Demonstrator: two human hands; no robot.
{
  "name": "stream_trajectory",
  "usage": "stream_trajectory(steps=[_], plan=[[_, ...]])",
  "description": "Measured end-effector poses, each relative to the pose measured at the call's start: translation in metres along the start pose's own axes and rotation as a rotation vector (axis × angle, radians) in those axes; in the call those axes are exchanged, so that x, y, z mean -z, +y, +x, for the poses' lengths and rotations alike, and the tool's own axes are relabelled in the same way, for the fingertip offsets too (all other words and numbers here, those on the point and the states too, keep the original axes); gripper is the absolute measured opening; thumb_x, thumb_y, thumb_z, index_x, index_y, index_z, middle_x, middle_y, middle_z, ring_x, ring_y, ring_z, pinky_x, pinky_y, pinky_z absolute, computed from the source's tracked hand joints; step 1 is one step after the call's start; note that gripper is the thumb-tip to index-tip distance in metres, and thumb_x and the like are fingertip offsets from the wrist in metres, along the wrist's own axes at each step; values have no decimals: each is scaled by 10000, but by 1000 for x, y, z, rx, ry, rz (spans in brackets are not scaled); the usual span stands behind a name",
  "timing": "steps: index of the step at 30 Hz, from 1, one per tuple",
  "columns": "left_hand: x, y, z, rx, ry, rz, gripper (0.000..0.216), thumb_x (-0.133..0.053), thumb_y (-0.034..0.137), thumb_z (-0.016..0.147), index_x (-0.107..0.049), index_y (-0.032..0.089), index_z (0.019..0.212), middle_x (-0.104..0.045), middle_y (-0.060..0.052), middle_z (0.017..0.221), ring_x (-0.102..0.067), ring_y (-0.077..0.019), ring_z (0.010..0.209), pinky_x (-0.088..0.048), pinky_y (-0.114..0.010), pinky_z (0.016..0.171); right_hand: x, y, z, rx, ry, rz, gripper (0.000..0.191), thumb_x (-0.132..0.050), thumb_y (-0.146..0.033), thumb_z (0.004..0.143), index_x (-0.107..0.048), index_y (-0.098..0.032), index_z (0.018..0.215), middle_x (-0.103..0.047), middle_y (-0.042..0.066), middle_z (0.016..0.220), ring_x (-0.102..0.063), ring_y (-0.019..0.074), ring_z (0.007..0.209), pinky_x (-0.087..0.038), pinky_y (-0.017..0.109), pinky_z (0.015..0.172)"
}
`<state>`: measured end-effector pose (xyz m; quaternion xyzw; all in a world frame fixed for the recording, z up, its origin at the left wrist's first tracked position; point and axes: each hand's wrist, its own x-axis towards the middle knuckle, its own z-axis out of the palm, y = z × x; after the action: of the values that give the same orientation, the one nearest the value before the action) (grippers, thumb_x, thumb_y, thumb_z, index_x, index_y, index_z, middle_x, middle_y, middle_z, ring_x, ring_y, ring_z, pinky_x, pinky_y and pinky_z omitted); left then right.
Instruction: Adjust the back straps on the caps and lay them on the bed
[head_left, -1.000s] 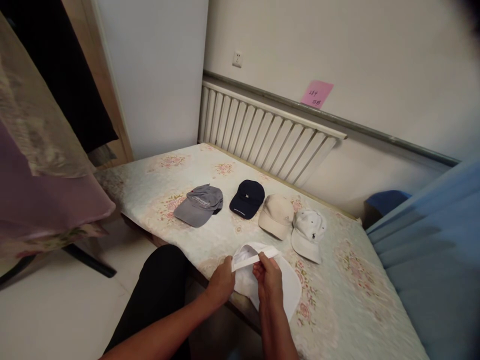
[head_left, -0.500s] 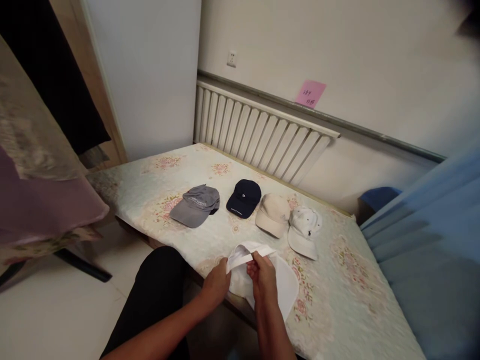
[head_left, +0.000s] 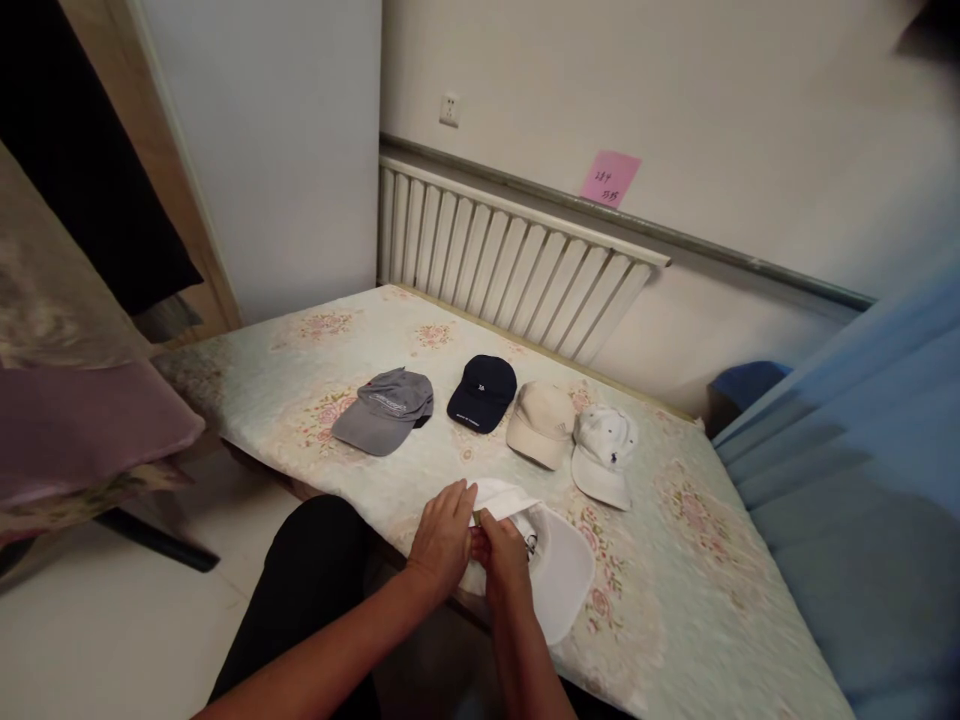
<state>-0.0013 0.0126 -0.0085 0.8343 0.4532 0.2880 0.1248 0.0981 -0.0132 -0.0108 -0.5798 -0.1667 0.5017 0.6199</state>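
Observation:
A white cap (head_left: 559,570) lies near the front edge of the floral-covered table (head_left: 697,600), its brim pointing toward me on the right. My left hand (head_left: 441,538) and my right hand (head_left: 500,558) are both closed on the back of this cap, fingers pinching its strap side by side. Farther back a row of caps lies on the cloth: a grey cap (head_left: 382,410), a navy cap (head_left: 481,393), a beige cap (head_left: 540,424) and a white cap with small dots (head_left: 602,452).
A white radiator (head_left: 510,260) runs along the wall behind the table, with a pink note (head_left: 609,179) above it. Blue fabric (head_left: 847,480) rises at the right. Purple and patterned cloth (head_left: 75,420) hangs at the left. My dark-trousered knee (head_left: 315,570) is below the table edge.
My hands have drawn closer together on the white cap's back strap, and the raised strap end has come down. The view has shifted a little to the right.

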Motion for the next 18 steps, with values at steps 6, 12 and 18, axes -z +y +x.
stream_trajectory(steps=[6,12,18], plan=[[-4,-4,4,-129,-39,87,407,-405,108,863,-502,120,1258,-483,-164,1362,-383,-292,1305,-329,-432,1030,1,-1,2,2,-5,-43,264,-726,-380,626,-576,-165,590,-587,-32,480,-505,95,445,-372,192,425],[-4,-9,9,-150,-73,62,389,-391,119,886,-494,100,1261,-540,-151,1310,-371,-289,1317,-316,-432,1046,-2,-11,-1,-14,-14,43,295,-744,-407,620,-583,-158,616,-576,-33,479,-503,89,440,-378,188,434],[0,-13,4,-139,-68,52,414,-362,85,884,-479,129,1279,-522,-137,1333,-369,-280,1323,-299,-454,1064,16,-34,11,-111,31,242,410,-624,-553,707,-618,-155,804,-671,31,617,-595,129,504,-462,236,501]])
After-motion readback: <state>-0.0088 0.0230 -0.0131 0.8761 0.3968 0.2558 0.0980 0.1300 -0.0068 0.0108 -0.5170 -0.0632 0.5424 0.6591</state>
